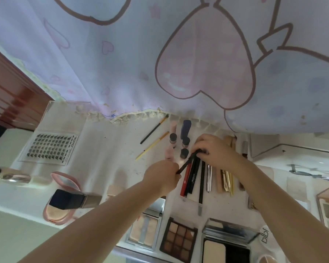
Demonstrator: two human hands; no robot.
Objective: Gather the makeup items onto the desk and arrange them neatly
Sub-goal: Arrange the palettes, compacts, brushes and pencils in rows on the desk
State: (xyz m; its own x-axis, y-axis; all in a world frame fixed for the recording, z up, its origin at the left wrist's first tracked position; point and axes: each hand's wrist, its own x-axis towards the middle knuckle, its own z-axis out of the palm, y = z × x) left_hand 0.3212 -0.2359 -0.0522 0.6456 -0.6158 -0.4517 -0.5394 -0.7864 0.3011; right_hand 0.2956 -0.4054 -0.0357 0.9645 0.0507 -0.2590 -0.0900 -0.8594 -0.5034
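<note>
A thin dark makeup pencil is held at both ends above the white desk. My left hand pinches its lower end, and my right hand grips its upper end. Below them lies a row of pens and pencils, with silver and gold sticks to the right. Small bottles and two thin brushes lie at the back. Palettes sit along the front edge.
A lash tray lies at the left. A pink compact and a large flat brush are at the front left. A printed curtain hangs behind the desk. A wooden drawer unit stands far left.
</note>
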